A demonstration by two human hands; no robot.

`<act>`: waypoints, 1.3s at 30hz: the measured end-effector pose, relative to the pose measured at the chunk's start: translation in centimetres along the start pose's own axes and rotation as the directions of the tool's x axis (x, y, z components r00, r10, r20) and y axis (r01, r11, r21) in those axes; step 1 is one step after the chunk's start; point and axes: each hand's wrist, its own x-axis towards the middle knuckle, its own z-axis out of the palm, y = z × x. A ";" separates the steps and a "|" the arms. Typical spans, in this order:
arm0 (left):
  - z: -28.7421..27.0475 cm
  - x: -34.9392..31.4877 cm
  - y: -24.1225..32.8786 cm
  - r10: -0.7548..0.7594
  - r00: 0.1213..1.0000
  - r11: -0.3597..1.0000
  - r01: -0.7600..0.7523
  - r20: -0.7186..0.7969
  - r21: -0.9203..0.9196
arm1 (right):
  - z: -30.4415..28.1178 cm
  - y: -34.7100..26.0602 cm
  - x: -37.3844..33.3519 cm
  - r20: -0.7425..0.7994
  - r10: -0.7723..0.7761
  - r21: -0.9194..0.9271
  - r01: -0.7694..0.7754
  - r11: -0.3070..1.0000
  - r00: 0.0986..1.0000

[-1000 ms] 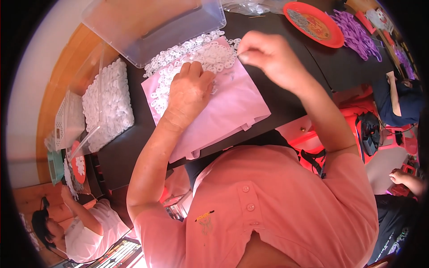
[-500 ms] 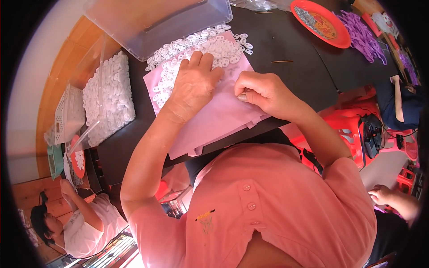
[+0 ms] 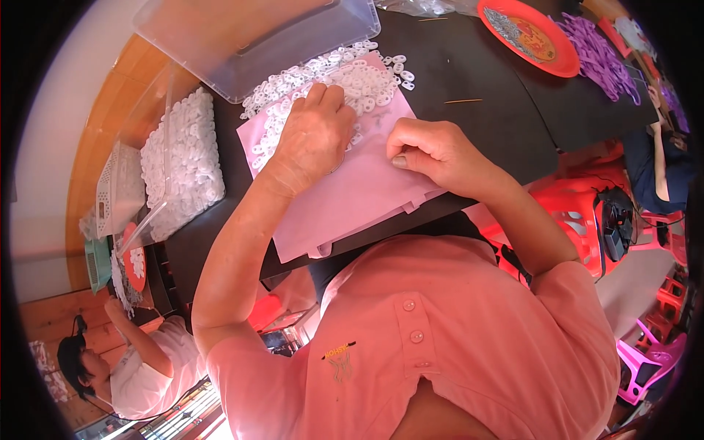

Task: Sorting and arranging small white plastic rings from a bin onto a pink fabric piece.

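A pink fabric bag (image 3: 367, 194) lies flat on the dark table in front of me. Small white plastic pieces with holes (image 3: 370, 84) are heaped on its far part and spill beyond its edge. My left hand (image 3: 315, 136) is over the near side of this heap, fingers curled down; what they grip is hidden. At the bag's right side, my right hand (image 3: 436, 154) is closed in a pinch, thumb against the bent forefinger. Anything between those fingertips is too small to name. A few small grey bits (image 3: 379, 117) lie on the bag between my hands.
A clear plastic bin (image 3: 293, 44) stands beyond the heap. To the left is a clear container packed with white pieces (image 3: 183, 158). At the far right are a red plate (image 3: 539, 40) with small grey pieces and purple straps (image 3: 598, 55). Another person (image 3: 154, 359) sits at lower left.
My left hand has drawn slightly nearer to me over the heap. The right hand holds almost the same pinch and place. Another person's hand at the lower right has left view.
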 end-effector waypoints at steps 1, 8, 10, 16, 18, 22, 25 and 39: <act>0.1 0.0 0.0 -0.009 1.000 1.000 0.008 -0.006 -0.024 | 0.0 0.0 0.0 -0.003 -0.004 0.003 0.004 1.000 1.000; -0.2 0.3 -0.2 -0.089 0.991 0.990 0.100 0.102 -0.104 | 0.0 0.0 0.0 -0.009 -0.016 -0.002 0.016 1.000 1.000; -0.9 0.4 -0.1 -0.140 0.975 0.974 0.168 0.173 -0.155 | 0.0 0.0 0.0 -0.010 -0.016 0.000 0.016 1.000 1.000; -0.5 -0.3 0.5 -0.312 0.950 0.851 0.292 0.027 -0.437 | -0.3 -0.4 0.3 0.015 0.010 0.015 -0.010 1.000 1.000; -1.6 -0.5 1.8 -0.522 0.844 0.569 0.455 0.127 -0.685 | -0.5 -0.8 0.7 0.042 0.043 0.039 -0.045 0.998 0.998; -2.5 -1.2 2.1 -0.684 0.673 -0.083 0.311 0.281 -0.947 | -0.3 -1.8 3.8 -0.104 -0.131 0.039 0.136 0.990 0.986; -2.9 -1.6 2.7 -0.747 0.607 -0.232 0.143 0.270 -0.962 | 0.1 -2.7 6.0 -0.092 -0.037 0.029 0.040 0.999 0.995; -1.9 -2.9 2.9 -0.834 0.518 -0.185 0.061 0.189 -0.981 | 3.1 -2.1 7.7 -0.136 -0.026 0.107 0.040 0.993 0.990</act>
